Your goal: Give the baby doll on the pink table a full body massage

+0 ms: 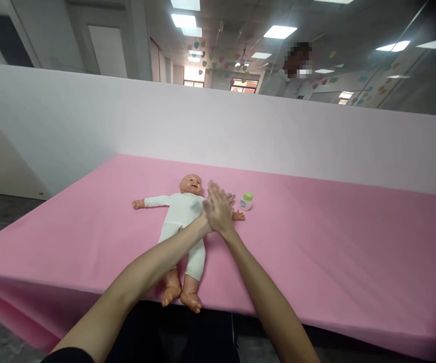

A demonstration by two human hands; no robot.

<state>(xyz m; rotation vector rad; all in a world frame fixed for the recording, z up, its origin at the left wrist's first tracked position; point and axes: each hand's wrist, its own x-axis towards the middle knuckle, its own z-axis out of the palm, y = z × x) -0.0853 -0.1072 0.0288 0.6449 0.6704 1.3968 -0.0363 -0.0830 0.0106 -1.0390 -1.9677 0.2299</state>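
A baby doll (pixel 182 213) with white cloth body lies on its back, arms spread and feet toward me. Above its arm on the right, my two hands meet palm to palm with fingers stretched out. My right hand (pixel 218 207) is in front and covers much of my left hand (pixel 230 198), whose fingers show behind it. I see no object between the palms, though the contact is hidden. Just right of my hands stands a small jar (pixel 246 202) with a green lid. My left forearm crosses over the doll's legs.
A pink cloth (pixel 316 252) covers the table and hangs over its edges. Behind it runs a low white partition (pixel 240 131). Beyond the glass above the partition is a person (pixel 288 75). A door stands at the far left.
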